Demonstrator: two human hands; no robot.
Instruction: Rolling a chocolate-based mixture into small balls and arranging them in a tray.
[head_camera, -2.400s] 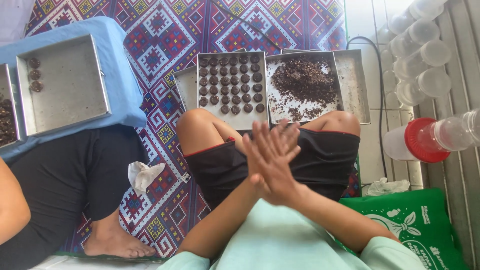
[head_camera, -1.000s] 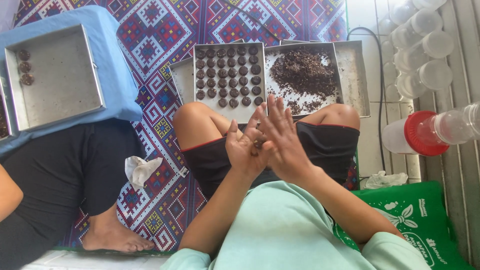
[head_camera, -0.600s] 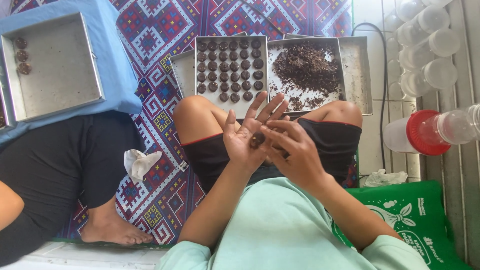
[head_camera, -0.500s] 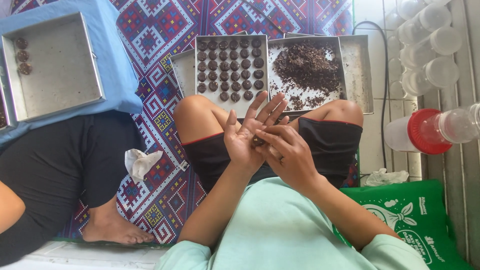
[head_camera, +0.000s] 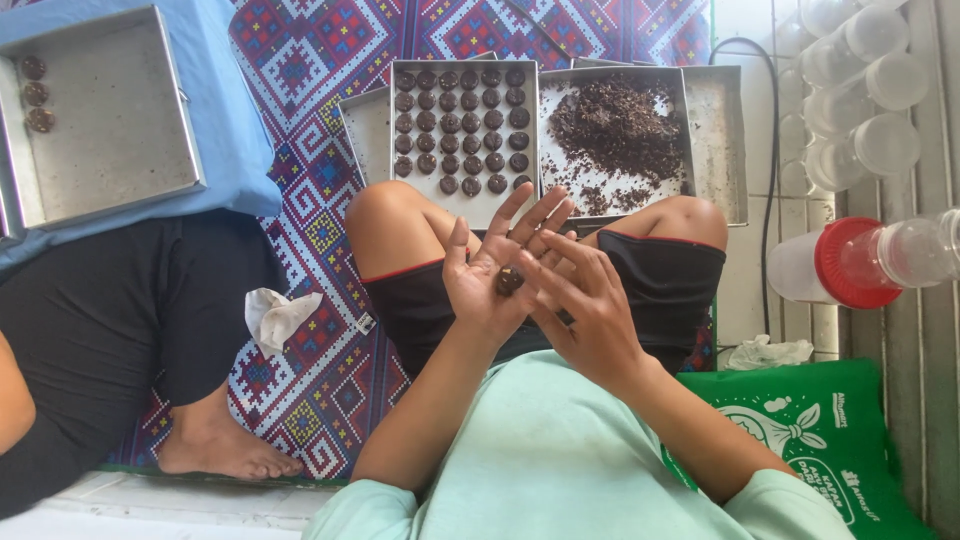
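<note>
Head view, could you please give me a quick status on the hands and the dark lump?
Left hand open, palm up. Dark lump on palm. Right hand fingers touching it. Nothing in the way.

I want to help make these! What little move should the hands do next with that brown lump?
Probably set the small dark brown ball, resting on the open left hand under the right hand, into the unfilled last row of the square metal tray of round brown pieces.

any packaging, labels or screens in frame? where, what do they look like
Green bag: lower right, beside the person; flat green plastic, white leaf drawing and white print.
Jar: right edge, lying on its side; clear plastic, red lid.
Clear jars: stacked top right, whitish lids; no labels legible.
No screens or signs.
</note>
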